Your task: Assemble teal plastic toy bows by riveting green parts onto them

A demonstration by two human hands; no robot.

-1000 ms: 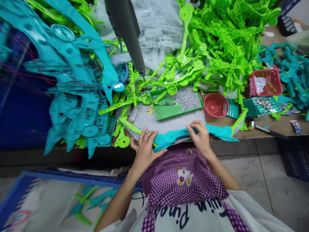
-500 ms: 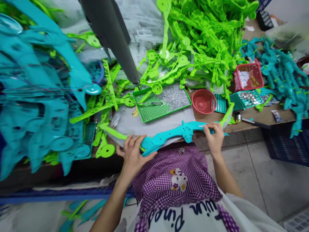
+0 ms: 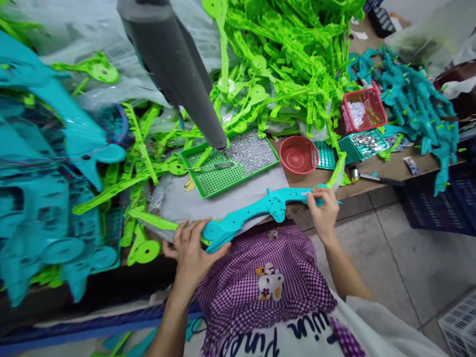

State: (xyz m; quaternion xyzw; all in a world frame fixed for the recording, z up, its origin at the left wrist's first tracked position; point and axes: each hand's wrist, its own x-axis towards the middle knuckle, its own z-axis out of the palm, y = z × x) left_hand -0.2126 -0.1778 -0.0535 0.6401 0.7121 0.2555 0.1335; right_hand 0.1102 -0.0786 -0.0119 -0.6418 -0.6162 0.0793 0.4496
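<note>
A long curved teal plastic part [image 3: 253, 212], shaped like a toy bow, lies across the table's front edge, just above my apron. My left hand [image 3: 191, 250] is closed round its left end, thumb below and fingers on top. At the other end, the fingertips of my right hand [image 3: 323, 210] are pinched together on the part. A small whitish spot shows beside those fingertips; I cannot make out what it is. Lime-green curved limbs [image 3: 154, 219] stick out past both ends. Above the work hangs a dark grey powered screwdriver [image 3: 182, 74], its tip over a green tray [image 3: 219, 187].
Small silver screws [image 3: 255, 153] fill the tray's right side, with a thin screwdriver [image 3: 211, 167] lying across it. A red bowl [image 3: 299, 154], a red basket [image 3: 366, 111] and a hammer [image 3: 377, 178] are at right. Lime-green parts [image 3: 282, 64] heap behind; teal parts [image 3: 33, 198] pile left.
The camera view has shifted, so the table things sit further left in the picture. Both hands keep their places on the teal part.
</note>
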